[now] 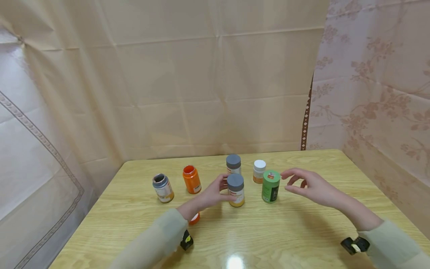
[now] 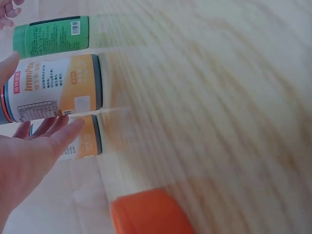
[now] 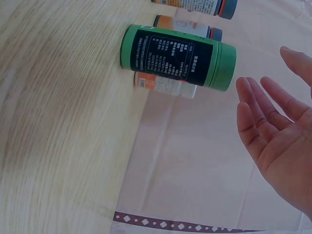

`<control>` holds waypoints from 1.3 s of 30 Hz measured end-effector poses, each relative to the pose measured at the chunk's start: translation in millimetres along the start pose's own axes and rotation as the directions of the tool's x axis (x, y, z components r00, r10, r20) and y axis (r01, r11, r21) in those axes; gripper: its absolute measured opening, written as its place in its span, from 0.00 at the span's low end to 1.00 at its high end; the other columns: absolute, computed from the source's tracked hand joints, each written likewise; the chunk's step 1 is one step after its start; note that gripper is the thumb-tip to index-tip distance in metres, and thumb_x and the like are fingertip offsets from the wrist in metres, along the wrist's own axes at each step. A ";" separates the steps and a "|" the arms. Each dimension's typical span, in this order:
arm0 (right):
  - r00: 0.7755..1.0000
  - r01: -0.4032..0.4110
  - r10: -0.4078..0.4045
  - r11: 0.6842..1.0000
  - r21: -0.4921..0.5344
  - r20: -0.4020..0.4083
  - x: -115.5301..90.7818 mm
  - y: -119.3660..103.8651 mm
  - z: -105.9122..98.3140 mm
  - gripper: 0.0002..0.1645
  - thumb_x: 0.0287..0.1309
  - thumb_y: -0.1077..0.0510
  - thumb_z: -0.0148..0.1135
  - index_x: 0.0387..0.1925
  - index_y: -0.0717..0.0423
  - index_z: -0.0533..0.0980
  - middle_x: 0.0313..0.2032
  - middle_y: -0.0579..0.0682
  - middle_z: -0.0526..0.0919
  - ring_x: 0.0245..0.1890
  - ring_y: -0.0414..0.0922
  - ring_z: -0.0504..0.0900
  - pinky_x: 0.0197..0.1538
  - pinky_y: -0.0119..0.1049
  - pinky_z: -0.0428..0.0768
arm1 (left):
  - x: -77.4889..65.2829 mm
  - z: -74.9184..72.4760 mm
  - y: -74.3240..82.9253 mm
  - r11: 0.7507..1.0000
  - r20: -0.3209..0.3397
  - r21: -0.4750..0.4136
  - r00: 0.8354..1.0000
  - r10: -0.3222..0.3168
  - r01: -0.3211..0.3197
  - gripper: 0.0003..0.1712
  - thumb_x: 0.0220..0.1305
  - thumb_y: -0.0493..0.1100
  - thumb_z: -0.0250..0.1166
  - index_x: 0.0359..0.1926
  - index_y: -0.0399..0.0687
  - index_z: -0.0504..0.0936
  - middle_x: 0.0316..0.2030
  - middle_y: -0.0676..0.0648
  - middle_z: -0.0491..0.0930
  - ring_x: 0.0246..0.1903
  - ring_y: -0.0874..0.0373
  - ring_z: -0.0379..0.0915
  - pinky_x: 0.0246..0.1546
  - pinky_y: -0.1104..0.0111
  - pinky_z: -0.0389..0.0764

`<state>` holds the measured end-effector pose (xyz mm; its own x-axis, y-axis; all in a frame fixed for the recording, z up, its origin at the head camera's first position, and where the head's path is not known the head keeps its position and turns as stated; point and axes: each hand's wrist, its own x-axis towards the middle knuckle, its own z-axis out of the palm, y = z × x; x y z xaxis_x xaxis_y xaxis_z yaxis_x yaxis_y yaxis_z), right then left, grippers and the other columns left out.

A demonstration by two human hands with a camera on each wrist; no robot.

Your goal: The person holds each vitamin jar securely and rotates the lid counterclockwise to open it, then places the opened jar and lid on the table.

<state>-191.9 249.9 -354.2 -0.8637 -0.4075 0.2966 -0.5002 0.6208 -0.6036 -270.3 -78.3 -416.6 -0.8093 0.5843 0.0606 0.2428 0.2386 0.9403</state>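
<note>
Left hand was on the near grey-capped supplement bottle, mid-table, well in from the table's near edge; bottle stood upright, long axis vertical, just right of the palm. Thumb lay across the near side, fingers along the far side, a loose part-open spread with the bottle between; firm grip or light touch, cannot tell. Right hand was empty, fingers part-bent, thumb well apart from them, gap facing left toward the green canister. Key relation: canister stood upright directly left of that gap, lid just beside the fingertips, no contact seen; right hand was nearer to it than the left. Canister was right of the near bottle, apart from it. Toward the table's far edge: second grey-capped bottle behind the near one, white-capped bottle behind the canister. Toward the table's left edge: uncapped orange bottle, then uncapped white-and-yellow bottle, both standing. Orange-red cap lay by the left wrist, partly hidden.
</note>
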 end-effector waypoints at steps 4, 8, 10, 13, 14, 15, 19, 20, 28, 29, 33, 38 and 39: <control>1.000 -0.004 0.004 1.000 0.005 -0.005 -2.7 3.0 -1.1 0.19 0.63 0.58 0.64 0.54 0.56 0.75 0.48 0.48 0.80 0.41 0.39 0.77 0.35 0.34 0.75 | 3.8 3.3 -2.7 0.999 0.010 -0.027 1.000 -0.024 0.024 0.40 0.57 0.32 0.70 0.66 0.38 0.58 0.63 0.40 0.67 0.64 0.43 0.63 0.65 0.52 0.61; 1.000 -0.003 0.003 1.000 0.011 -0.008 -6.4 6.6 -1.1 0.18 0.63 0.58 0.64 0.54 0.55 0.75 0.48 0.48 0.80 0.41 0.39 0.78 0.36 0.34 0.75 | 6.4 5.9 -6.7 0.998 0.012 -0.048 0.999 -0.050 0.050 0.40 0.57 0.31 0.70 0.66 0.40 0.58 0.63 0.41 0.68 0.64 0.43 0.62 0.65 0.52 0.61; 1.000 -0.009 0.009 1.000 0.016 -0.014 -8.1 8.7 -0.9 0.17 0.64 0.58 0.63 0.54 0.55 0.76 0.47 0.48 0.80 0.41 0.38 0.78 0.35 0.34 0.75 | 6.8 6.9 -7.9 0.997 0.012 -0.050 0.998 -0.056 0.057 0.40 0.57 0.30 0.70 0.66 0.41 0.59 0.63 0.41 0.68 0.64 0.43 0.62 0.65 0.52 0.60; 1.000 -0.015 0.015 1.000 0.015 -0.016 -9.3 11.5 -0.6 0.17 0.64 0.58 0.63 0.54 0.54 0.76 0.47 0.47 0.80 0.41 0.38 0.77 0.35 0.34 0.75 | 7.6 7.6 -9.3 0.997 0.013 -0.050 0.998 -0.065 0.066 0.39 0.57 0.30 0.69 0.66 0.41 0.59 0.64 0.41 0.68 0.65 0.43 0.61 0.65 0.51 0.59; 1.000 -0.017 0.017 1.000 0.016 -0.018 -9.3 12.0 -0.5 0.17 0.64 0.57 0.63 0.53 0.54 0.76 0.47 0.47 0.80 0.41 0.37 0.77 0.35 0.34 0.75 | 7.8 7.7 -9.5 0.996 0.012 -0.049 0.997 -0.073 0.074 0.39 0.57 0.30 0.69 0.66 0.41 0.60 0.64 0.41 0.68 0.65 0.44 0.61 0.66 0.51 0.59; 1.000 -0.018 0.018 1.000 0.015 -0.018 -9.3 12.1 -0.7 0.17 0.64 0.57 0.63 0.53 0.54 0.76 0.47 0.47 0.80 0.41 0.37 0.77 0.36 0.34 0.75 | 7.9 7.8 -9.6 0.996 0.013 -0.045 0.997 -0.075 0.075 0.39 0.57 0.30 0.69 0.66 0.41 0.60 0.64 0.41 0.68 0.65 0.44 0.61 0.66 0.51 0.59; 1.000 -0.014 0.015 1.000 0.015 -0.012 -7.7 10.7 -1.5 0.17 0.64 0.57 0.63 0.54 0.55 0.76 0.48 0.47 0.80 0.42 0.38 0.78 0.37 0.34 0.75 | 8.6 7.7 -10.8 0.997 0.020 -0.027 0.998 -0.066 0.067 0.38 0.58 0.31 0.69 0.66 0.41 0.60 0.63 0.42 0.69 0.64 0.45 0.62 0.65 0.51 0.59; 1.000 -0.015 0.015 1.000 0.017 -0.011 -7.0 10.2 -1.6 0.17 0.64 0.57 0.63 0.54 0.55 0.76 0.48 0.47 0.80 0.42 0.38 0.78 0.37 0.34 0.76 | 8.2 7.6 -11.0 0.998 0.023 -0.020 0.998 -0.060 0.061 0.38 0.59 0.31 0.69 0.66 0.41 0.60 0.63 0.42 0.69 0.64 0.45 0.63 0.65 0.51 0.59; 1.000 -0.011 0.011 1.000 0.020 0.015 5.0 5.1 -1.8 0.19 0.64 0.57 0.62 0.55 0.58 0.75 0.49 0.49 0.80 0.43 0.44 0.79 0.39 0.35 0.76 | 1.8 3.2 -9.8 0.999 0.029 0.023 0.999 -0.045 0.045 0.36 0.60 0.34 0.69 0.66 0.45 0.61 0.61 0.44 0.70 0.62 0.45 0.65 0.61 0.51 0.67; 1.000 -0.008 0.008 1.000 0.023 0.018 7.0 4.4 -1.4 0.19 0.64 0.57 0.62 0.55 0.58 0.75 0.49 0.50 0.80 0.44 0.44 0.79 0.39 0.35 0.76 | 0.8 2.1 -8.9 0.999 0.026 0.032 0.999 -0.033 0.032 0.35 0.61 0.35 0.69 0.65 0.45 0.62 0.60 0.44 0.70 0.61 0.45 0.66 0.60 0.51 0.68; 0.999 0.015 -0.016 0.999 0.030 0.032 15.6 0.5 1.3 0.20 0.64 0.57 0.63 0.56 0.58 0.74 0.49 0.50 0.81 0.44 0.45 0.79 0.39 0.36 0.77 | -3.5 -3.0 -4.7 0.998 0.011 0.060 1.000 0.010 -0.010 0.33 0.61 0.37 0.69 0.63 0.44 0.64 0.58 0.45 0.72 0.57 0.47 0.69 0.57 0.54 0.71; 0.998 0.030 -0.032 0.999 0.033 0.052 26.9 -6.2 5.0 0.22 0.65 0.55 0.63 0.57 0.57 0.73 0.49 0.50 0.80 0.45 0.45 0.79 0.41 0.38 0.77 | -10.6 -11.8 0.2 0.993 -0.006 0.091 0.997 0.073 -0.073 0.33 0.61 0.38 0.69 0.64 0.42 0.65 0.55 0.44 0.73 0.53 0.48 0.72 0.52 0.58 0.74; 0.998 0.029 -0.031 0.999 0.033 0.056 29.4 -7.8 5.7 0.22 0.65 0.54 0.63 0.58 0.57 0.73 0.49 0.50 0.80 0.45 0.45 0.79 0.42 0.39 0.77 | -11.9 -13.7 1.2 0.992 -0.012 0.102 0.997 0.080 -0.079 0.34 0.61 0.39 0.69 0.65 0.43 0.65 0.55 0.44 0.73 0.52 0.49 0.72 0.51 0.58 0.75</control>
<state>-213.0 229.3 -345.0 -0.8431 -0.4631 0.2731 -0.5227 0.5867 -0.6186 -267.7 -95.6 -411.6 -0.7935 0.5922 0.1399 0.3587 0.2695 0.8937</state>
